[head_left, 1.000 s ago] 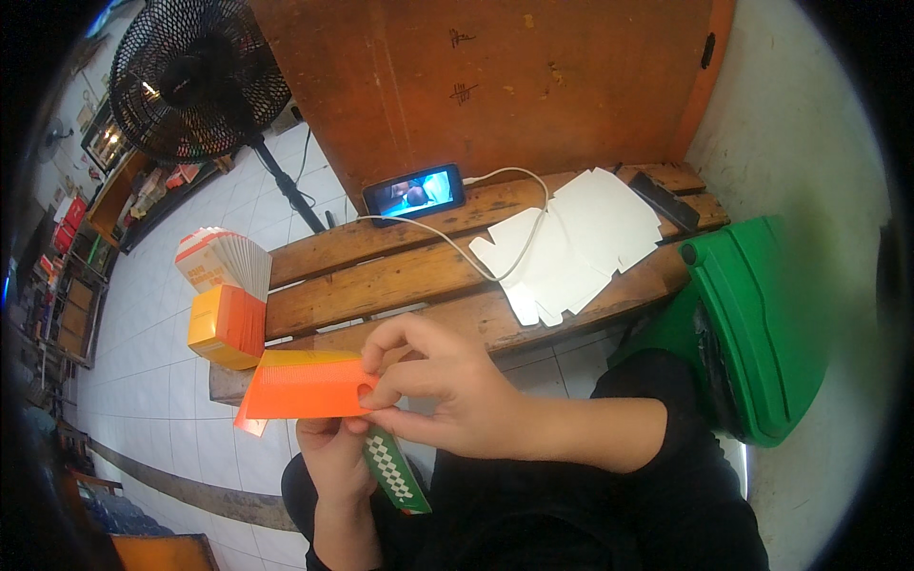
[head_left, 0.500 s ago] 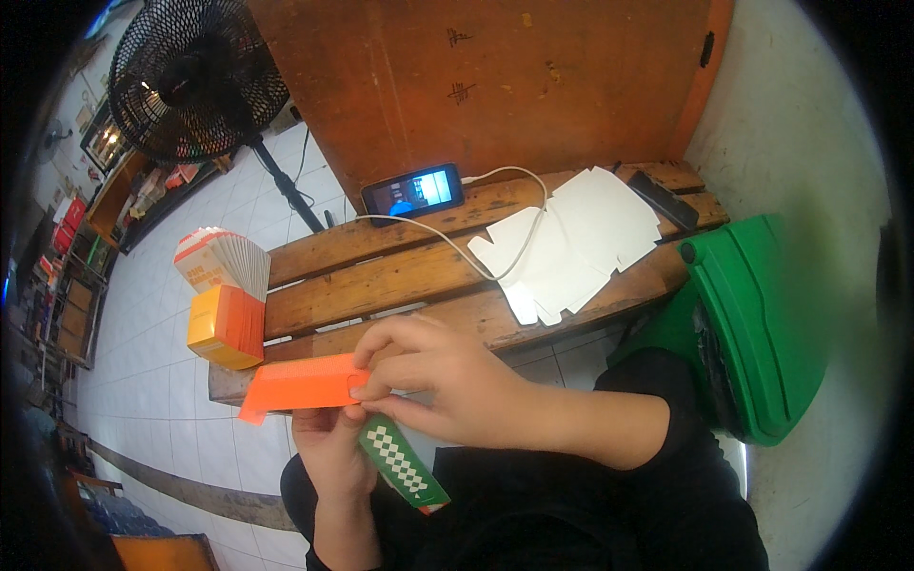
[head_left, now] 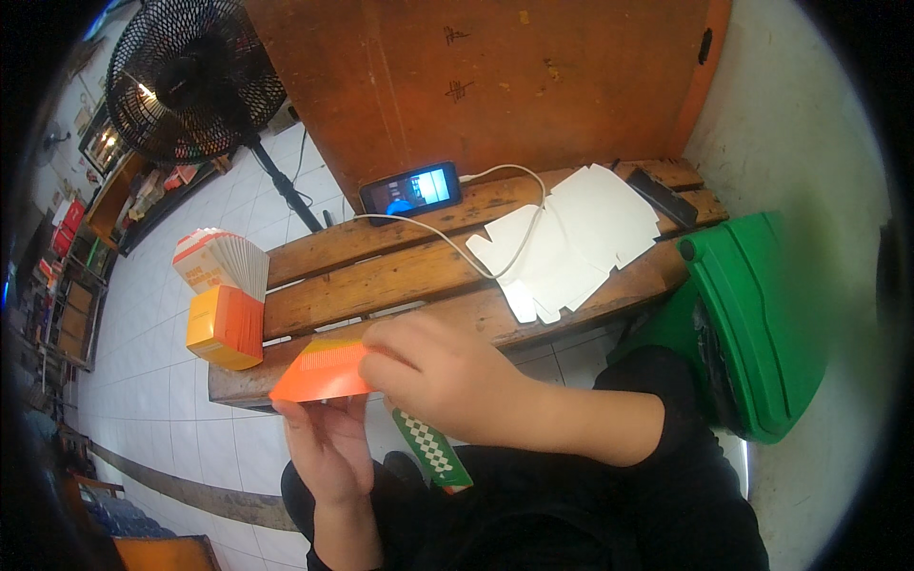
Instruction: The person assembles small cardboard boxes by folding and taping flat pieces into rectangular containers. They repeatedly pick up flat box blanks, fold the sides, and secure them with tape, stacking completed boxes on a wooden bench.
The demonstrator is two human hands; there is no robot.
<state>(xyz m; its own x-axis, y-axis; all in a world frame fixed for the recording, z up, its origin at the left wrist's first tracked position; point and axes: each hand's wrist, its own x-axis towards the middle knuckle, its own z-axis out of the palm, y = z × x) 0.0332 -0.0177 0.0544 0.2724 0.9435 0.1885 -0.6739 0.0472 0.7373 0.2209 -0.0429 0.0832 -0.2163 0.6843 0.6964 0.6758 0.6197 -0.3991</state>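
An orange carton with a yellow edge hangs in front of the bench's near left corner, tilted. My right hand has its fingers closed on the carton's right end. Below it my left hand is turned palm up; its thumb presses the carton's lower left corner and the other fingertips go behind it. A green strip-like piece with white diamonds slants out from under my right hand over my lap; its upper end is hidden, so I cannot tell whether a hand holds it.
On the wooden bench, a row of orange-yellow folded cartons stands at the left beside a fanned stack of pale ones. A lit phone with a white cable, flat white cardboard and a black object lie farther back. A green bin stands right, a fan left.
The orange carton has tilted and shifted right, now showing a yellow edge. My left hand has dropped slightly and moved its thumb to the carton's left corner. The green piece has swung right.
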